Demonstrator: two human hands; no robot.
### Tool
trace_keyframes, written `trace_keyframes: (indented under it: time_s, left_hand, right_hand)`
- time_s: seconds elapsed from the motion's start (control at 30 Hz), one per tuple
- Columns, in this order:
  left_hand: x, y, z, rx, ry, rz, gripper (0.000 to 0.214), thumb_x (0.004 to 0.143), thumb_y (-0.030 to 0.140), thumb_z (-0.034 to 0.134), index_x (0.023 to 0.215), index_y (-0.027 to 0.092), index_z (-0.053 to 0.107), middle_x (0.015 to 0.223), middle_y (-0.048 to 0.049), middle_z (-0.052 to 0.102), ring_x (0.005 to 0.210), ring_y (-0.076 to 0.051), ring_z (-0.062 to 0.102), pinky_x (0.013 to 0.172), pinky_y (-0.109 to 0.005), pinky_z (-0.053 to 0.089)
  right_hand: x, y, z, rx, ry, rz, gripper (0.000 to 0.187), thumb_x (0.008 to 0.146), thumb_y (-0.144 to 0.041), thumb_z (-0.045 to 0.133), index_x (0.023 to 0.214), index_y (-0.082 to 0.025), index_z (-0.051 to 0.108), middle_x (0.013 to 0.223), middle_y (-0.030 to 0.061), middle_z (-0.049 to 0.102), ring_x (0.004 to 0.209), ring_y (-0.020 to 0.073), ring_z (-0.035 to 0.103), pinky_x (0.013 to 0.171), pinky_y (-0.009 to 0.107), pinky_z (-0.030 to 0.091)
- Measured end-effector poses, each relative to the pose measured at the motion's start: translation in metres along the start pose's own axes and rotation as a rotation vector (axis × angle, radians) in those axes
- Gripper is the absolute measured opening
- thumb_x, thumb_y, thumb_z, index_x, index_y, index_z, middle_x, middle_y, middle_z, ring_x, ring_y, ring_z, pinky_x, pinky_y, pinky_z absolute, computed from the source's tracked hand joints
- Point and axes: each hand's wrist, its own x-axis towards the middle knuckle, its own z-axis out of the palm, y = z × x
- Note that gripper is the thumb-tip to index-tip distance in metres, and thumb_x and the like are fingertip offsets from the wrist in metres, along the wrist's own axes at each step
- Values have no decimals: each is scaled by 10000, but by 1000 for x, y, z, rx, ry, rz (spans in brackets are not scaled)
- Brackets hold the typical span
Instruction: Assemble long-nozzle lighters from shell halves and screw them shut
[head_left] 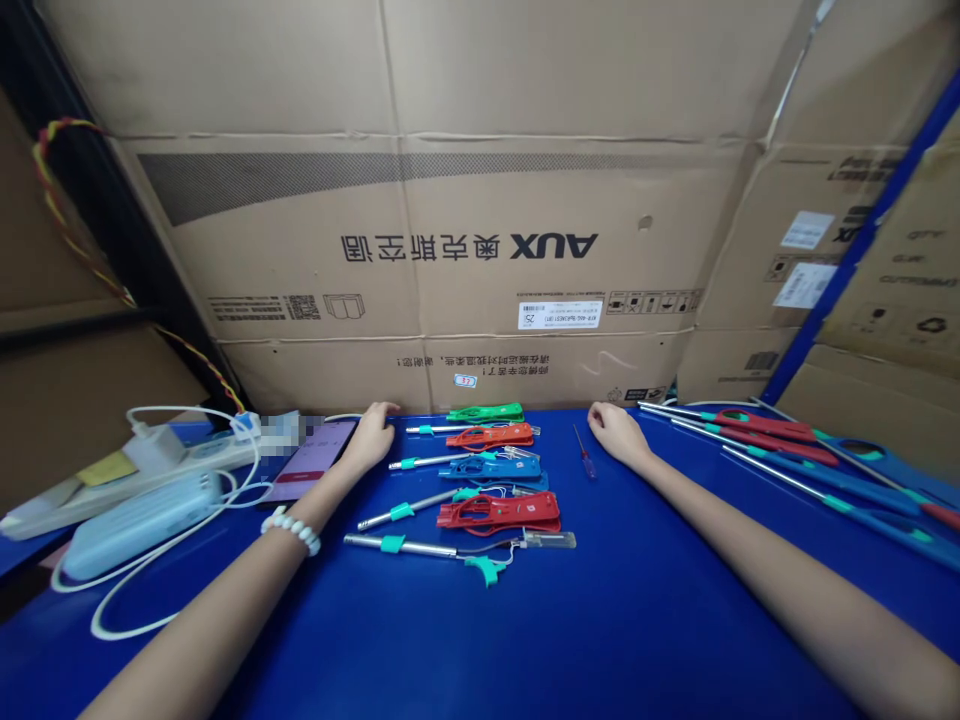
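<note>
My left hand [373,436] rests on the table's far side beside a phone [311,460], its fingers loosely stretched and holding nothing. My right hand [618,432] lies near a small screwdriver [587,464], its fingers curled in with nothing visible in them. Between the hands are lighter handle shells: green [487,412], orange [491,436], blue [491,468] and red [499,512]. Beside them lie metal lighter tubes [424,547] with teal clips and thin wires. A clear reservoir [550,540] and a curved teal piece [486,570] are at the near end of the row.
Several long-nosed lighters [817,455] lie at the right. At the left are a light-blue power bank [142,520], white cables and a power strip [202,458] with a charger [154,447]. A cardboard wall [450,200] stands behind the blue table [465,650].
</note>
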Motion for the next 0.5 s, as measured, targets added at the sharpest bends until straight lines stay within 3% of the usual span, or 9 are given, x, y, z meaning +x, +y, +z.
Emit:
trace_keyframes:
  time_s: [0.23,0.5]
  left_hand:
    - [-12,-19,4,22,-45,51,280,942,301,561,1181,155,554,1189,-94,566,1006,-226,593,845,-425,515]
    - [-17,-15,3,82,-84,87,289,941,303,562,1188,154,550,1192,-94,564,1008,-228,592,845,-427,515]
  right_hand:
    - [-7,-6,-4,-39,-51,-56,260,940,-312,552,1156,-169,573,1156,77,595,956,197,614,812,395,528]
    - [-12,-10,-5,-57,-80,-85,266,939,-313,554,1161,-166,570,1159,78,594,962,200,613,817,401,526]
